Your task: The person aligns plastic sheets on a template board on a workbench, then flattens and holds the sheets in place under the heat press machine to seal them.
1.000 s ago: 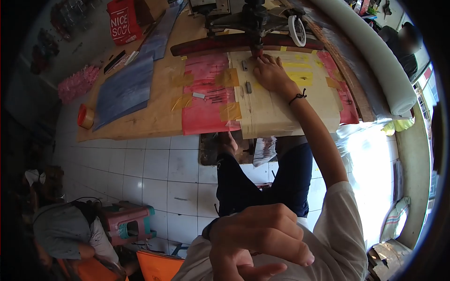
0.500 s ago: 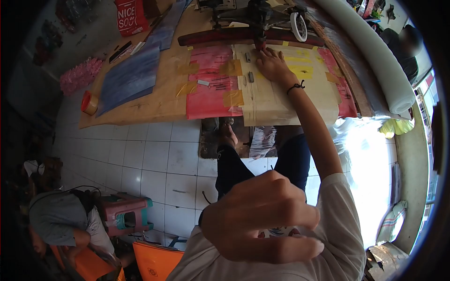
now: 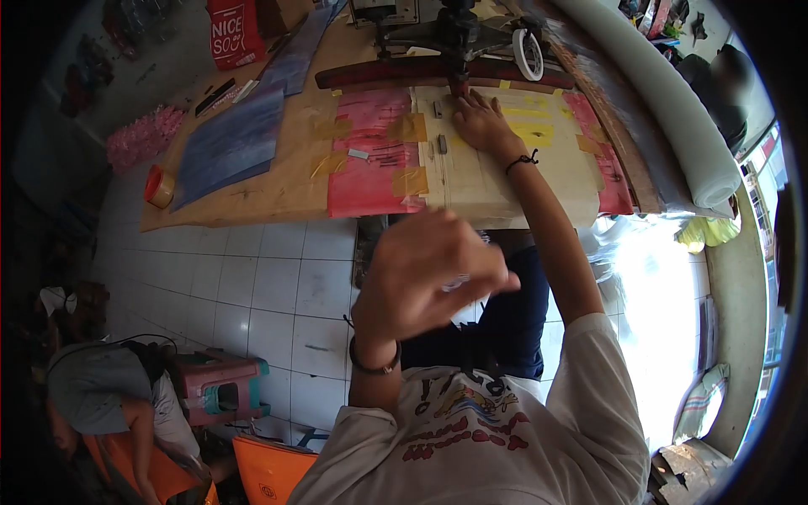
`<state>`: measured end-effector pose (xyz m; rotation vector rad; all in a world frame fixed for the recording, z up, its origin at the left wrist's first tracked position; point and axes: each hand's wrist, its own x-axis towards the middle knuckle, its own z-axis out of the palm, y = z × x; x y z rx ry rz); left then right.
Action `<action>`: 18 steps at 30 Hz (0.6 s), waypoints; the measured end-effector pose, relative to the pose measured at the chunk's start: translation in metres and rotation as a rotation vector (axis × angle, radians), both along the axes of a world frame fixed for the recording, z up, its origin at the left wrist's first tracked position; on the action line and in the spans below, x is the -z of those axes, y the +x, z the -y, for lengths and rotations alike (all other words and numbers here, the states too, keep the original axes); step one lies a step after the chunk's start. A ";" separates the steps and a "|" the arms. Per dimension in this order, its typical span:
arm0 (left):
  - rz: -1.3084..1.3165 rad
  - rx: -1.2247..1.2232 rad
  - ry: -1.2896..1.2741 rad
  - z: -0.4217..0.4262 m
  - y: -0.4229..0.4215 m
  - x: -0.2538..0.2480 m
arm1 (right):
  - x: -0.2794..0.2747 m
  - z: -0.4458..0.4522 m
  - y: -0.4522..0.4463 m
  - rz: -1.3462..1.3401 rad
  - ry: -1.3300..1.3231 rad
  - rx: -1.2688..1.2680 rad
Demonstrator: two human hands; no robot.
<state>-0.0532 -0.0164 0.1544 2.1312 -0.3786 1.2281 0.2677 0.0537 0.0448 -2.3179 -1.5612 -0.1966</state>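
Observation:
My left hand [image 3: 433, 269] is raised before my chest, below the table edge. Its fingers are curled towards the thumb and a little blurred; whatever may be between them cannot be made out. On the cream sheet [image 3: 480, 185] my right hand [image 3: 484, 126] lies flat, fingers spread, their tips close to the red lower end [image 3: 459, 86] of a black metal frame [image 3: 450, 38]. Two small grey blocks, one upper [image 3: 438, 109] and one lower [image 3: 443, 145], rest left of that hand. Amber tape [image 3: 410, 181] lies across the red sheet [image 3: 358, 194], which carries a pale block [image 3: 358, 154].
Blue sheets [image 3: 231, 147], a tape roll [image 3: 158, 187] and a red bag [image 3: 236, 34] are on the left. A white roll [image 3: 665, 93] runs along the right. One person [image 3: 105, 391] bends by a stool [image 3: 223, 391]; another [image 3: 715, 93] is at upper right.
My left hand has moved up and slightly left, towards the table edge, and its wristband now shows. My right hand has stayed flat by the red end of the frame. The view has shifted slightly.

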 end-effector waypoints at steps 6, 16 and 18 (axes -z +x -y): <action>-0.629 -0.293 -0.008 -0.137 0.090 0.066 | -0.001 -0.001 0.008 -0.004 -0.011 -0.060; -0.790 -0.447 0.219 -0.214 0.193 0.103 | -0.001 -0.003 0.009 -0.043 -0.006 -0.049; -0.784 -0.484 0.241 -0.215 0.194 0.105 | -0.001 -0.003 0.009 -0.036 0.013 -0.062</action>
